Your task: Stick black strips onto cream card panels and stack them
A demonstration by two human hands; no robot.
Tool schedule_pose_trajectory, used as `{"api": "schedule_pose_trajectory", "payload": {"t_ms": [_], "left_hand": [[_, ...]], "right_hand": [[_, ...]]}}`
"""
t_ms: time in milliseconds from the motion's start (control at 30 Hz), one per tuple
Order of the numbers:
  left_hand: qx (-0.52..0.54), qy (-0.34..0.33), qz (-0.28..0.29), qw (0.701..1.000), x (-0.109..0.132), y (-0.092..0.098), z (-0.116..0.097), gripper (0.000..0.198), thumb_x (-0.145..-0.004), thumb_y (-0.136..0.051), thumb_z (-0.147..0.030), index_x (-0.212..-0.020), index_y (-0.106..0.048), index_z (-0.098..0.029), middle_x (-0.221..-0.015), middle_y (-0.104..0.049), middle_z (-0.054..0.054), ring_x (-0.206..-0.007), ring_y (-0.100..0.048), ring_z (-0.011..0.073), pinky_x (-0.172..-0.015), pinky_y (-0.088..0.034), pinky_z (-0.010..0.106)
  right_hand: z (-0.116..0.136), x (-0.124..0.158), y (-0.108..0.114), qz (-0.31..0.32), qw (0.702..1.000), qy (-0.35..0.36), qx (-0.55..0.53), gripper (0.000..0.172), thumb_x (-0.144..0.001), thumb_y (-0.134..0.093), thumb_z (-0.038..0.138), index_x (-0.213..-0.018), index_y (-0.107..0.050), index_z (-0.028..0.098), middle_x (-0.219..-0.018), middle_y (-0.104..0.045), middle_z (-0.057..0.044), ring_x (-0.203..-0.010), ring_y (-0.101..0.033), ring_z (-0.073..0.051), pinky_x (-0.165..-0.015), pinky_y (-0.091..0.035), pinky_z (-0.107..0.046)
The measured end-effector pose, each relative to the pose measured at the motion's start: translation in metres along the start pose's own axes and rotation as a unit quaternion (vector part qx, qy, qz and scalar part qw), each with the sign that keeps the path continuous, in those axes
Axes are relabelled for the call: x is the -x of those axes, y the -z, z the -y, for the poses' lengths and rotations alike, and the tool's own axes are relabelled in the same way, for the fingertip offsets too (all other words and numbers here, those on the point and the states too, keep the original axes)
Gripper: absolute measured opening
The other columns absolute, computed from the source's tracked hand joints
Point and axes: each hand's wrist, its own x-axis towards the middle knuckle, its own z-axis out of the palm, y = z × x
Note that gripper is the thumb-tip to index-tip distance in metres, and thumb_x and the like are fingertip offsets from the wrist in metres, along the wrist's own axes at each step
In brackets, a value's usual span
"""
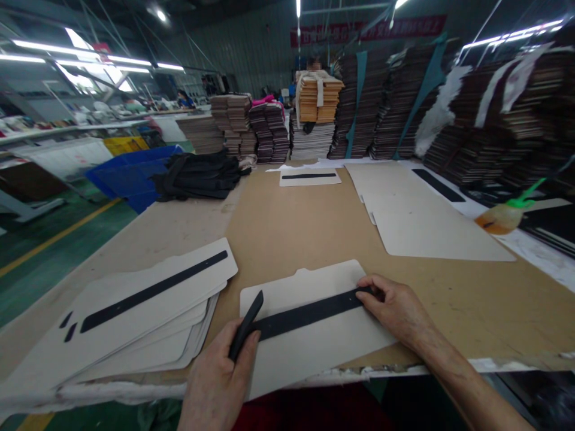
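Note:
A pale board point(309, 353) with a small tab on its far edge lies at the table's front edge. Across it runs a long black strip point(309, 314). My right hand point(395, 305) pinches the strip's right end between thumb and fingers. At the strip's left end, my left hand point(224, 371) is closed around a slim black piece with a slanted tip point(247, 323), which points upward; its exact kind is unclear. The left thumb lies close to the strip's end. To the left, a stack of similar pale boards point(179, 317) has a black strip point(155, 291) on its top board.
A large pale sheet point(431, 209) lies at right, near a squeeze bottle of amber liquid point(501, 218) with a green nozzle. Black strips point(197, 173) are heaped at the back left beside a blue bin point(130, 173). A small board point(309, 181) and tall stacks point(269, 131) stand farther back.

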Motion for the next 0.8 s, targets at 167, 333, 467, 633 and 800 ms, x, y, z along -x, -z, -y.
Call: {"api": "schedule_pose_trajectory", "payload": {"t_ms": [167, 333, 467, 633, 800], "left_hand": [[-0.003, 0.003, 0.012, 1.000, 0.0013, 0.0007, -0.0008, 0.033, -0.086, -0.046, -0.051, -0.104, -0.063, -0.028, -0.096, -0.074, 0.000, -0.090, -0.069, 0.0239, -0.076, -0.050, 0.031], [-0.009, -0.002, 0.004, 1.000, 0.0007, -0.0003, -0.0014, 0.034, -0.086, -0.046, -0.052, -0.102, -0.063, -0.028, -0.094, -0.074, 0.001, -0.088, -0.069, 0.0246, -0.075, -0.050, 0.032], [-0.006, 0.000, 0.011, 1.000, -0.0001, -0.0016, -0.0013, 0.034, -0.086, -0.046, -0.052, -0.102, -0.063, -0.027, -0.094, -0.074, 0.001, -0.088, -0.069, 0.0244, -0.075, -0.051, 0.032], [-0.012, -0.007, 0.008, 1.000, 0.0003, -0.0006, -0.0025, 0.033, -0.088, -0.046, -0.050, -0.103, -0.063, -0.026, -0.095, -0.074, 0.002, -0.088, -0.069, 0.0244, -0.076, -0.051, 0.032], [-0.016, -0.010, 0.020, 1.000, -0.0013, 0.0004, 0.0011, 0.033, -0.089, -0.045, -0.050, -0.105, -0.062, -0.027, -0.099, -0.074, 0.002, -0.093, -0.069, 0.0244, -0.076, -0.051, 0.032]], "right_hand": [[-0.0021, -0.0003, -0.0012, 0.005, 1.000, 0.014, 0.013, 0.024, -0.080, -0.053, 0.042, -0.091, -0.067, 0.025, -0.066, -0.061, 0.003, -0.062, -0.057, -0.017, -0.062, -0.041, -0.030], [-0.0037, -0.0008, -0.0008, -0.007, 0.999, 0.045, 0.027, 0.020, -0.081, -0.054, 0.037, -0.091, -0.067, 0.024, -0.074, -0.065, 0.000, -0.068, -0.059, -0.018, -0.066, -0.043, -0.031], [-0.0053, -0.0011, -0.0011, -0.024, 0.995, 0.084, 0.038, 0.018, -0.082, -0.055, 0.035, -0.089, -0.066, 0.023, -0.083, -0.066, -0.002, -0.074, -0.060, -0.019, -0.071, -0.045, -0.031], [-0.0047, -0.0011, -0.0015, -0.019, 0.996, 0.077, 0.035, 0.018, -0.083, -0.054, 0.035, -0.089, -0.066, 0.023, -0.084, -0.067, -0.003, -0.077, -0.061, -0.020, -0.074, -0.046, -0.033], [-0.0014, -0.0009, -0.0002, -0.014, 0.997, 0.061, 0.039, 0.019, -0.083, -0.053, 0.034, -0.090, -0.066, 0.023, -0.086, -0.069, -0.004, -0.079, -0.063, -0.021, -0.075, -0.047, -0.035]]}}
